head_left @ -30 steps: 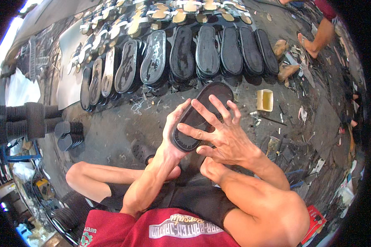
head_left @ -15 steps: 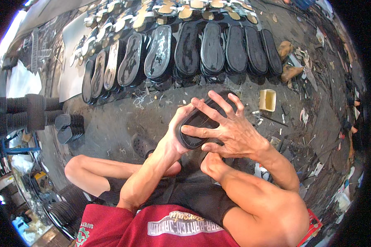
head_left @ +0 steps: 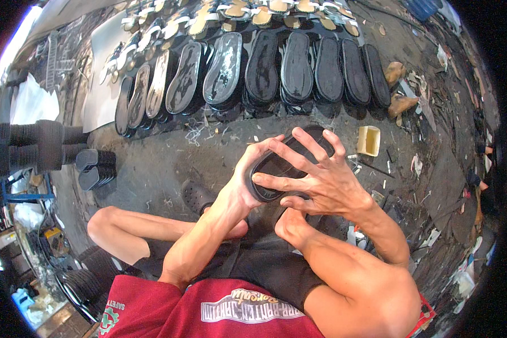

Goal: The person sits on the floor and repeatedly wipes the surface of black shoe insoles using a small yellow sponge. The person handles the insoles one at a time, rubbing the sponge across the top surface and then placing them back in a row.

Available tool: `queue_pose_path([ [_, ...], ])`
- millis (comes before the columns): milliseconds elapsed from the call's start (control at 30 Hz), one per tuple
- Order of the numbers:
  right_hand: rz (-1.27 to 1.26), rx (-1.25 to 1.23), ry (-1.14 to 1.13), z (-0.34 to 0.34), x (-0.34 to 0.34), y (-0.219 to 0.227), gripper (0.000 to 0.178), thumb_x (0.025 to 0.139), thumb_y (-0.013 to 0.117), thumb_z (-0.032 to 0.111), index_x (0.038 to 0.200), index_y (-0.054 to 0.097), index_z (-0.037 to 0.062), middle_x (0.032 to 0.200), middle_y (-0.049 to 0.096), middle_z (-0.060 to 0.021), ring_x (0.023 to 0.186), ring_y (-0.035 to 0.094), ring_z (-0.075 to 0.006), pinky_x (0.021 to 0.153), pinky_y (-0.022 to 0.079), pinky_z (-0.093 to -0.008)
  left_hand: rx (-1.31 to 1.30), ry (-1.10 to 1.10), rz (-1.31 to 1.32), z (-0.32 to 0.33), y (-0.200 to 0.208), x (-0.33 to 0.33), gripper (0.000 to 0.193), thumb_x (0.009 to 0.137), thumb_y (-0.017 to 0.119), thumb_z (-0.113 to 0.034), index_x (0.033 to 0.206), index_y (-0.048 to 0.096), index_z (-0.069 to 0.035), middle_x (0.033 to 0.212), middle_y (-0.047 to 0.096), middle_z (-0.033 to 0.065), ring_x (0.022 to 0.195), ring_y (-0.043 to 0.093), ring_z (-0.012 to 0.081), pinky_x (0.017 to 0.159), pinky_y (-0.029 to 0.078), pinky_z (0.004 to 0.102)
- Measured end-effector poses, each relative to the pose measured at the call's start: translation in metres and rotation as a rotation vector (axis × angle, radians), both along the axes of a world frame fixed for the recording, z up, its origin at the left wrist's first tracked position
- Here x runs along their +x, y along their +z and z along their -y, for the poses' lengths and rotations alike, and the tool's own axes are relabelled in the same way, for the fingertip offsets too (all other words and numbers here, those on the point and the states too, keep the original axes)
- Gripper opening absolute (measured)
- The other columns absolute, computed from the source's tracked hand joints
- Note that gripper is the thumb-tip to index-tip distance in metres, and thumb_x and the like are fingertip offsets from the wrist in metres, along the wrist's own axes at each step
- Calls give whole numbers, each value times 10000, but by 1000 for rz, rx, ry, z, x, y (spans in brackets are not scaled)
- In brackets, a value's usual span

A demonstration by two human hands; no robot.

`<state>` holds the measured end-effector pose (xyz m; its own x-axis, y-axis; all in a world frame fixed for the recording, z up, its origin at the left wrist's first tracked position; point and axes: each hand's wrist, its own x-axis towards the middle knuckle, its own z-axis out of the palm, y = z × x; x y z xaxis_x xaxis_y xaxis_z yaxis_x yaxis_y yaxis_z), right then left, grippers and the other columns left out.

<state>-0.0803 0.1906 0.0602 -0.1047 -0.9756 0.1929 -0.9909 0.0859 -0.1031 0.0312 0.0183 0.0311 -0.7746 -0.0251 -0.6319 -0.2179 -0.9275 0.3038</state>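
Observation:
I hold a black shoe sole (head_left: 276,169) in front of me, tilted with its far end up. My left hand (head_left: 252,174) grips its left edge, fingers curled around the rim. My right hand (head_left: 315,177) lies on top of the sole with fingers spread and pressing on its surface. Both forearms rise from my lap, above my bent knees.
A long row of black soles (head_left: 265,70) lies on the dirty floor ahead, with tan insoles (head_left: 236,14) behind. Stacked black soles (head_left: 96,166) sit at left. A small yellow tub (head_left: 369,141) stands right of my hands. A black clog (head_left: 196,196) is on the floor.
Both hands and the sole have stayed together while the right fingers slid across its surface. The view shifted slightly, so the row of soles sits lower in the picture.

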Motion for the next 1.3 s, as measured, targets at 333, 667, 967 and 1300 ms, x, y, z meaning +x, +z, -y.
queue_pose_path([
  [333, 420, -182, -17, -10, -5, 4, 609, 940, 705, 627, 1525, 594, 501, 1765, 355, -79, 1595, 285, -345, 1245, 171, -564, 201, -24, -89, 22, 9, -10, 404, 1108, 530, -380, 1374, 647, -100, 1208, 756, 147, 1035, 772, 295, 893, 666, 504],
  [667, 494, -249, -131, 8, -19, 9, 1086, 684, 930, 446, 1641, 492, 180, 1415, 675, -5, 1407, 552, -215, 1264, 132, -542, 384, -208, -288, 25, -15, 5, 712, 1096, 393, -685, 1465, 647, -131, 1448, 697, 94, 1266, 705, 284, 1095, 535, 551],
  [967, 683, -342, -574, 41, 13, 1, 1244, 702, 948, 528, 1717, 335, 156, 1143, 738, -57, 1215, 610, -255, 1147, 289, -520, -686, 181, -508, -6, -8, -26, 843, 1128, 364, -658, 1761, 127, -154, 1496, 586, 92, 1302, 620, 219, 1141, 475, 384],
  [1300, 396, -122, -507, 40, 18, 14, 711, 1089, 347, 701, 1711, 367, 357, 1817, 166, -158, 1605, 200, -465, 1238, 140, -682, -428, 214, -448, 3, 27, -28, 698, 1179, 266, -567, 1708, 306, -114, 1256, 681, 73, 1182, 654, 161, 1078, 530, 352],
])
